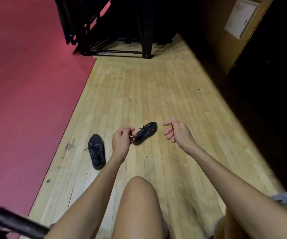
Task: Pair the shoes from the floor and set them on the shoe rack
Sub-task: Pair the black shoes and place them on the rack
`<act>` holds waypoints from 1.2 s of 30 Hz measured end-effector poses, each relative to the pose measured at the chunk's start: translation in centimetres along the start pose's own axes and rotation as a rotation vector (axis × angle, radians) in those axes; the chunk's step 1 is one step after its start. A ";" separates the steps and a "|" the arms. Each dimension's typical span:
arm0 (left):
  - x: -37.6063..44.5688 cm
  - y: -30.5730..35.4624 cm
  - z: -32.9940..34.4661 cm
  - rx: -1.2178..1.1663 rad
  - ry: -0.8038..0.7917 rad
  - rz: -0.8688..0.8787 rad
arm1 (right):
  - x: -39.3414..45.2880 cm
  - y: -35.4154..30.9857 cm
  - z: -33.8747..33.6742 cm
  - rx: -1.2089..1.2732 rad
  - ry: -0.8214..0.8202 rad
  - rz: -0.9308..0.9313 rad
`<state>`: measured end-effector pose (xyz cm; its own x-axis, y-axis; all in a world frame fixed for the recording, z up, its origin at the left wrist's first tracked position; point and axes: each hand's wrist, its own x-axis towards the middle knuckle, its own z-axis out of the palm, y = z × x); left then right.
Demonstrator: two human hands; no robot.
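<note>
Two dark navy lace-up shoes with small red marks lie apart on the wooden floor. One shoe rests to the left of my left hand, toe pointing away from me. The other shoe lies tilted just beyond that hand, its heel end partly hidden by my fingers. My left hand hovers with fingers curled and apart, holding nothing. My right hand hangs to the right of the second shoe, fingers loosely curled and empty. A black metal frame, possibly the shoe rack, stands at the far end of the floor.
A red floor area borders the wood on the left. A dark wall and brown panel run along the right. My bare knee is low in the middle. A black curved bar crosses the bottom left corner.
</note>
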<state>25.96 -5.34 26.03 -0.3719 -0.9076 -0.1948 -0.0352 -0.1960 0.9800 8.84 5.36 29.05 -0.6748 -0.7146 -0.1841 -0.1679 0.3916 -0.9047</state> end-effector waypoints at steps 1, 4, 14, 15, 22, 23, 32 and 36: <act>0.6 -0.7 -0.8 0.024 0.026 -0.011 | 0.7 0.2 0.7 -0.005 -0.016 0.010; 2.9 -3.3 -2.9 0.067 0.109 -0.063 | 2.9 1.3 3.1 -0.027 -0.063 0.038; 8.8 -14.6 -8.9 0.193 0.262 -0.320 | 8.6 7.1 10.3 -0.120 -0.261 0.140; 9.2 -15.6 -9.3 0.211 0.282 -0.340 | 9.1 7.9 10.8 -0.135 -0.276 0.158; 13.0 -21.5 -10.6 0.250 0.332 -0.449 | 12.3 13.6 15.6 -0.222 -0.363 0.277; 13.4 -22.3 -11.0 0.273 0.346 -0.459 | 12.6 14.3 16.5 -0.227 -0.372 0.288; 15.6 -29.1 -14.0 0.555 0.362 -0.629 | 14.1 19.1 23.2 -0.277 -0.497 0.319; 18.2 -30.7 -14.2 0.775 0.328 -0.508 | 15.0 20.5 24.6 -0.305 -0.549 0.288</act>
<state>33.45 -21.12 -8.13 0.1276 -0.8638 -0.4875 -0.7624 -0.3998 0.5088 12.93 -11.56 -1.72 -0.2750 -0.7164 -0.6412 -0.2860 0.6977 -0.6568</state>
